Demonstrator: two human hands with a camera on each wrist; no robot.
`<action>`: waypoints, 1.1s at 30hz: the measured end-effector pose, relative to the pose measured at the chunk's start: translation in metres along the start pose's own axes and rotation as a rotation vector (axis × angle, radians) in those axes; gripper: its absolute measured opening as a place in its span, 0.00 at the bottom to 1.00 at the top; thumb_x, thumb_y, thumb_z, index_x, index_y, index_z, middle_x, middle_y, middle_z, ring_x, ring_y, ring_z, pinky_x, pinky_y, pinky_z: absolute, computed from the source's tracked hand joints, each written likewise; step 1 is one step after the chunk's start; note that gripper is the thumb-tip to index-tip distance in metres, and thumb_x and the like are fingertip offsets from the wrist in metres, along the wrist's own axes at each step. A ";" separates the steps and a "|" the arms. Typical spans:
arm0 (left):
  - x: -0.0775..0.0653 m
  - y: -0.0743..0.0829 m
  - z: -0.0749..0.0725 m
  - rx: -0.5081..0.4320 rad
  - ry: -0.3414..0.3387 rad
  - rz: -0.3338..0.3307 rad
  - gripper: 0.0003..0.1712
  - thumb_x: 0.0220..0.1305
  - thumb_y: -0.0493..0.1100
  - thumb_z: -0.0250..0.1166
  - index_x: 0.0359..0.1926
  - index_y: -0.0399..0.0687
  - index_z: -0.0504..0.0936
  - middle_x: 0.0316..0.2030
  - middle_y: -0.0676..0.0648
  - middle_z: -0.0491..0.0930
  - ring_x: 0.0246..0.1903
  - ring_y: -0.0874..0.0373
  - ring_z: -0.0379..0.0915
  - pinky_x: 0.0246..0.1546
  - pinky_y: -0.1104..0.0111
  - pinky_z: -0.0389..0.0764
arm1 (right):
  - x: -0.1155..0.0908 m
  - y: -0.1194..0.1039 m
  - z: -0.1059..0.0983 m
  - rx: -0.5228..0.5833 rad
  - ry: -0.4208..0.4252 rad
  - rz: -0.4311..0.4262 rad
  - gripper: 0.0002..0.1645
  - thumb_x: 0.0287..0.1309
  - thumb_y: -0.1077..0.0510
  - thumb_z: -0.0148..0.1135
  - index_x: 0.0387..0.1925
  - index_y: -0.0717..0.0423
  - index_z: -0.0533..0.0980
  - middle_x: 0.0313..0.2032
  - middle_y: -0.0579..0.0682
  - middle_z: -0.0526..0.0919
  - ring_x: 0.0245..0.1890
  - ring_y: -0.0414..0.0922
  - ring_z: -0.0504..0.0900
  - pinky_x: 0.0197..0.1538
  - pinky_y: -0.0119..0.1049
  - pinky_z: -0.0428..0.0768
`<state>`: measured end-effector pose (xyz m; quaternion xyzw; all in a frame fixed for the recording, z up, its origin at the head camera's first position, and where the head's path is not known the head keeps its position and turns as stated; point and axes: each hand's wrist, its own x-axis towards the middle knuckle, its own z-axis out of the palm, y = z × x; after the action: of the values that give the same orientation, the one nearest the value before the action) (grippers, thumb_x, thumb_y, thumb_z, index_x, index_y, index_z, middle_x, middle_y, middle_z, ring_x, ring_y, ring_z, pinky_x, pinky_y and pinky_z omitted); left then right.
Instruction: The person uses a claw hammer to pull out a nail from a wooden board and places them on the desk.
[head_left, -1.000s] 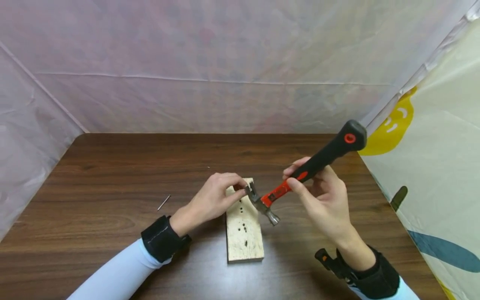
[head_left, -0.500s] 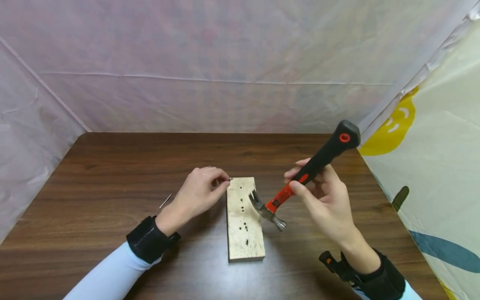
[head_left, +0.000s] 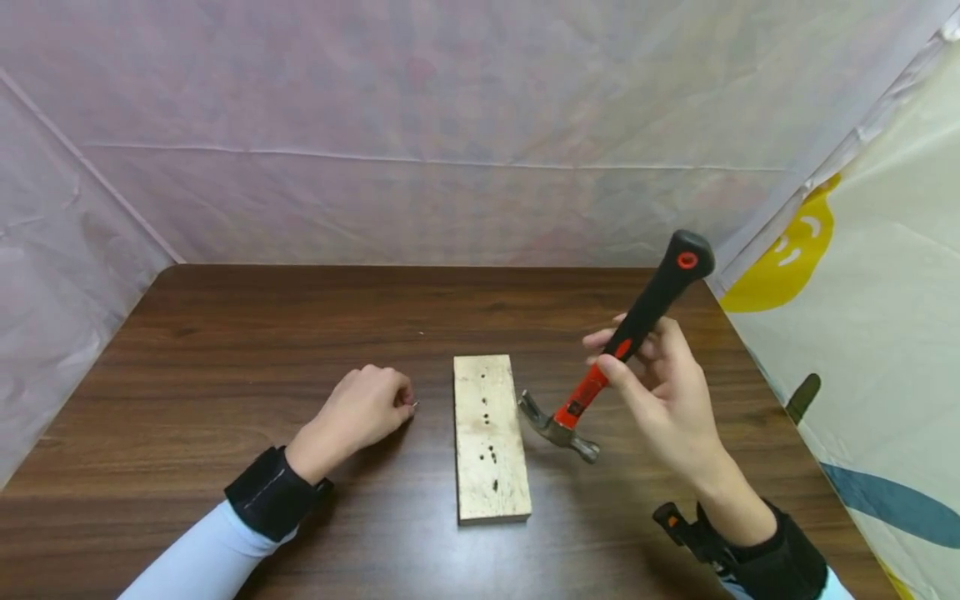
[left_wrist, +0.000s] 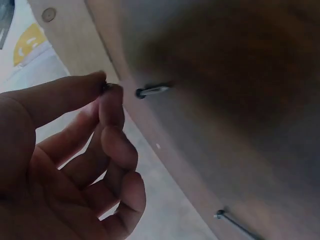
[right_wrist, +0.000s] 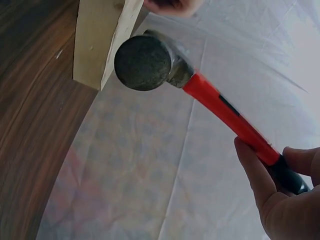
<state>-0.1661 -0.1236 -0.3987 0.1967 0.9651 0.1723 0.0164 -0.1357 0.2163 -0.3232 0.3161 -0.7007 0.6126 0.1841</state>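
My left hand (head_left: 358, 408) is over the table, left of the pale wooden board (head_left: 491, 492). Its thumb and index finger pinch a nail (head_left: 416, 404), of which only a small end shows. In the left wrist view, one loose nail (left_wrist: 155, 91) appears just beyond the fingertips and another nail (left_wrist: 240, 229) lies lower right. My right hand (head_left: 671, 400) grips a claw hammer (head_left: 585, 390) with a red and black handle. The handle's end points up, and the steel head (right_wrist: 142, 62) hangs low, its claw close to the board's right edge. Several dark holes run along the board's top.
The dark wood-grain table (head_left: 262, 317) has a pale sheet (head_left: 420, 208) standing behind it. At the right edge hangs a printed cloth (head_left: 892, 333). A tiny light fleck (head_left: 422, 333) lies beyond the board.
My left hand has moved left and nearer, away from the board's far end, with the nail pinched. The hammer has shifted right, off the board, in my right hand. The board stays put.
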 end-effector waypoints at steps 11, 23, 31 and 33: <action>-0.001 -0.013 0.001 0.044 -0.033 -0.048 0.15 0.60 0.40 0.75 0.22 0.52 0.77 0.20 0.55 0.74 0.21 0.59 0.71 0.23 0.63 0.74 | -0.002 0.005 -0.013 -0.254 -0.069 0.116 0.32 0.61 0.79 0.63 0.66 0.66 0.70 0.43 0.56 0.78 0.41 0.46 0.86 0.42 0.32 0.84; 0.001 -0.021 -0.001 0.031 -0.033 -0.082 0.11 0.61 0.39 0.74 0.28 0.48 0.79 0.21 0.53 0.74 0.23 0.57 0.72 0.25 0.59 0.76 | -0.013 0.032 -0.016 -0.340 -0.194 0.264 0.26 0.62 0.75 0.66 0.61 0.66 0.73 0.38 0.56 0.80 0.33 0.44 0.84 0.30 0.37 0.85; -0.001 -0.022 -0.002 0.037 -0.044 -0.090 0.10 0.61 0.40 0.75 0.30 0.48 0.80 0.21 0.54 0.74 0.23 0.57 0.72 0.25 0.60 0.75 | -0.015 0.040 -0.019 -0.340 -0.218 0.362 0.25 0.65 0.72 0.65 0.62 0.64 0.71 0.37 0.57 0.82 0.34 0.47 0.86 0.31 0.41 0.86; -0.001 -0.023 -0.003 0.042 -0.042 -0.089 0.10 0.60 0.40 0.75 0.30 0.48 0.80 0.22 0.54 0.74 0.23 0.56 0.72 0.25 0.59 0.75 | -0.013 0.043 -0.019 -0.321 -0.214 0.388 0.27 0.65 0.72 0.64 0.64 0.64 0.70 0.37 0.59 0.83 0.35 0.48 0.87 0.32 0.41 0.86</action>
<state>-0.1743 -0.1447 -0.4038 0.1575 0.9757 0.1471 0.0403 -0.1569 0.2394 -0.3598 0.2055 -0.8518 0.4806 0.0357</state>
